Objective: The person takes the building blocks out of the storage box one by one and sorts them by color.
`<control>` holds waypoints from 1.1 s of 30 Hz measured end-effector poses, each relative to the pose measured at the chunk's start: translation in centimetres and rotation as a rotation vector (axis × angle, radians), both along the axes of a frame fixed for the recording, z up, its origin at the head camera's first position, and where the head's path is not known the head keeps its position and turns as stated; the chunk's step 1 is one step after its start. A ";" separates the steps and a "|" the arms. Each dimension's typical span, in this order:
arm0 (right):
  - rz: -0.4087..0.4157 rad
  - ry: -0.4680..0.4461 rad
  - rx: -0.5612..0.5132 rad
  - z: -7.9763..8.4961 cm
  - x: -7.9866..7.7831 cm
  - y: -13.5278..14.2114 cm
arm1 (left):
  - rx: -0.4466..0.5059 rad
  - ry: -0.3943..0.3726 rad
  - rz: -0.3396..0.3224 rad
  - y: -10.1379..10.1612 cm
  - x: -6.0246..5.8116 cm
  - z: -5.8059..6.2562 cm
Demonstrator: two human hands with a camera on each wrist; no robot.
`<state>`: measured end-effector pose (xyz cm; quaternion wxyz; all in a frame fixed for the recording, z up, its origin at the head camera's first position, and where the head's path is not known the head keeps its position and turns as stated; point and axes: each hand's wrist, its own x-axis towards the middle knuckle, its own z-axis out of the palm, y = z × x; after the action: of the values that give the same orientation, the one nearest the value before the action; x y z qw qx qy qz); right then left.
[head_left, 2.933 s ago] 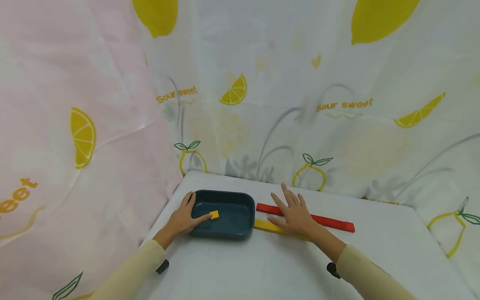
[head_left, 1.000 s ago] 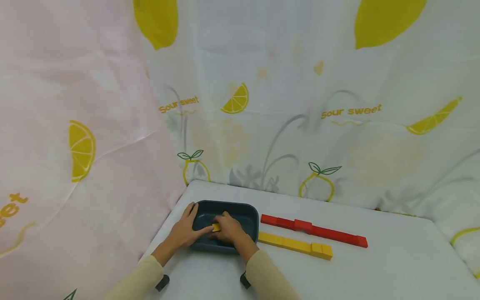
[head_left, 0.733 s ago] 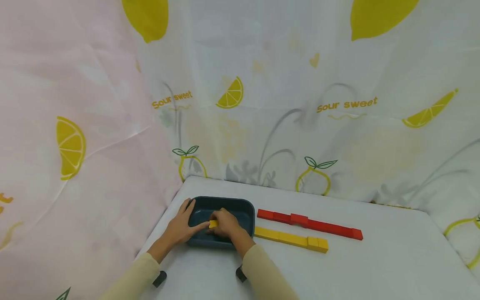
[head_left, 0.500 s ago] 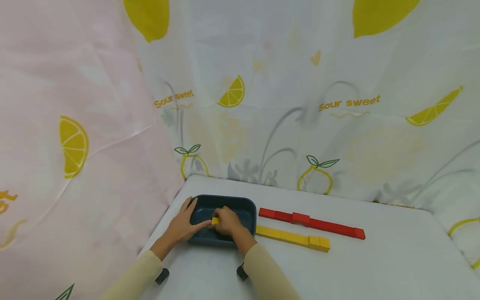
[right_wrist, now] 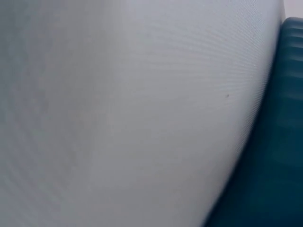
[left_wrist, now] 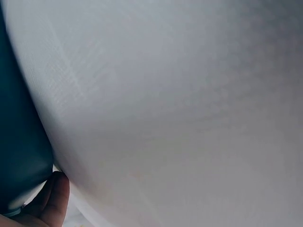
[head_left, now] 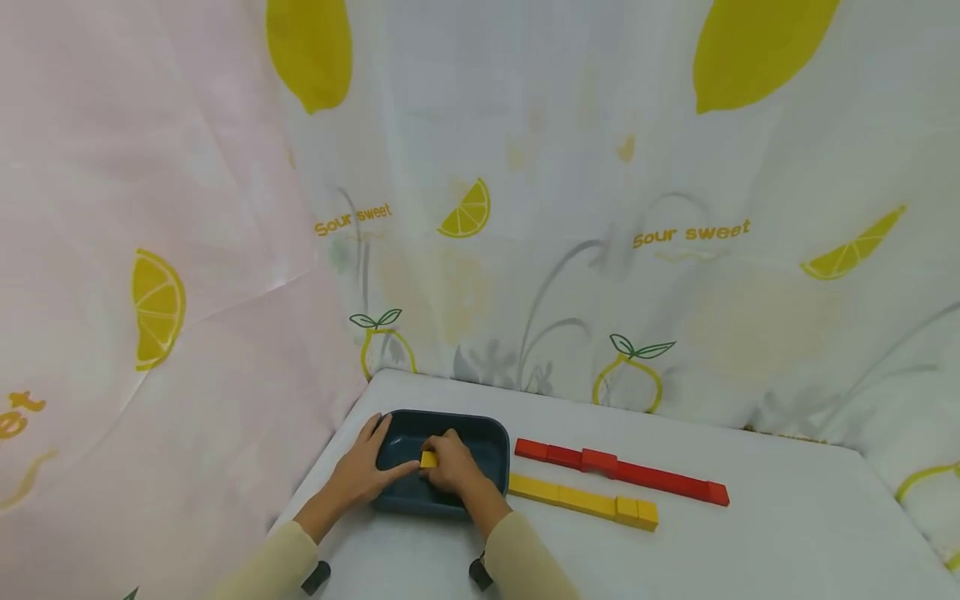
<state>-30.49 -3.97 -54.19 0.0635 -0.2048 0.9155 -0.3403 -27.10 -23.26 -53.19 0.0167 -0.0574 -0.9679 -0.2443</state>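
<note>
A dark blue rectangular dish (head_left: 487, 454) sits on the white table. Over its left rim, my left hand (head_left: 360, 475) grips with the fingers outside and the thumb stretched inward. In the left wrist view, fingertips (left_wrist: 57, 198) bend against the dish's outer wall. Inside the dish, my right hand (head_left: 453, 467) pinches a small yellow block (head_left: 428, 459). The left thumb tip is right beside this block; whether it touches cannot be told. The right wrist view shows only the table and the dish's side (right_wrist: 270, 156), no fingers.
Right of the dish lies a row of yellow blocks (head_left: 577, 500), its near end raised. Behind it runs a longer row of red blocks (head_left: 660, 479) with a raised piece midway. Lemon-printed curtains (head_left: 555, 283) stand behind and left of the table.
My right hand has moved left from above the yellow row into the dish and taken hold of the yellow block lying there. My left hand has stayed at the dish's left rim.
</note>
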 end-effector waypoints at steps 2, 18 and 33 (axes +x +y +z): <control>-0.008 0.007 -0.018 -0.2 0.3 -0.2 | 0.001 0.020 0.005 -0.1 0.3 -0.1; -0.045 0.240 -0.123 1.3 -0.6 0.5 | -0.050 0.005 -0.023 0.2 -1.3 0.7; 0.103 0.348 -0.030 2.9 1.7 2.8 | -0.075 -0.040 -0.023 -0.1 0.2 0.2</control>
<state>-28.81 -1.17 -51.27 -0.0813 -0.3082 0.8959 -0.3095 -26.89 -23.38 -53.01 -0.0074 -0.0642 -0.9757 -0.2093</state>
